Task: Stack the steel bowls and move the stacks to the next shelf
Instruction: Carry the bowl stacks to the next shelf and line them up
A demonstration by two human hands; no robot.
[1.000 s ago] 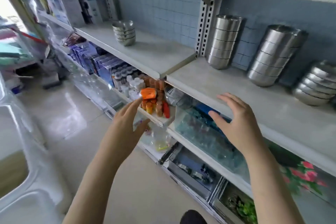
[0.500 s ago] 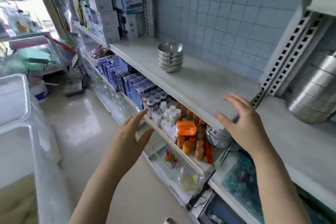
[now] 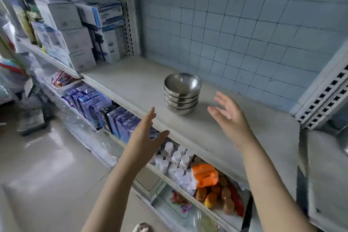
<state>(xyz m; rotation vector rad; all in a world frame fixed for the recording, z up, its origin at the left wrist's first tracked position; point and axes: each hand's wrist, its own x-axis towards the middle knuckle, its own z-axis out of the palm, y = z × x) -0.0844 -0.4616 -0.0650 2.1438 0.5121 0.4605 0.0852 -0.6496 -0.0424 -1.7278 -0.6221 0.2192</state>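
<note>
Grey shop shelf (image 3: 131, 88) backed by blue wall tiles (image 3: 235, 39), bearing one stack of steel bowls (image 3: 181, 93) nested rim-up, with left hand (image 3: 146, 137) and right hand (image 3: 228, 117) spread wide and empty on either side of that stack, short of touching, seemingly poised to clasp and carry it whole.

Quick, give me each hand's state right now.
Left hand: open, holding nothing.
Right hand: open, holding nothing, short of the stack of steel bowls.
</note>
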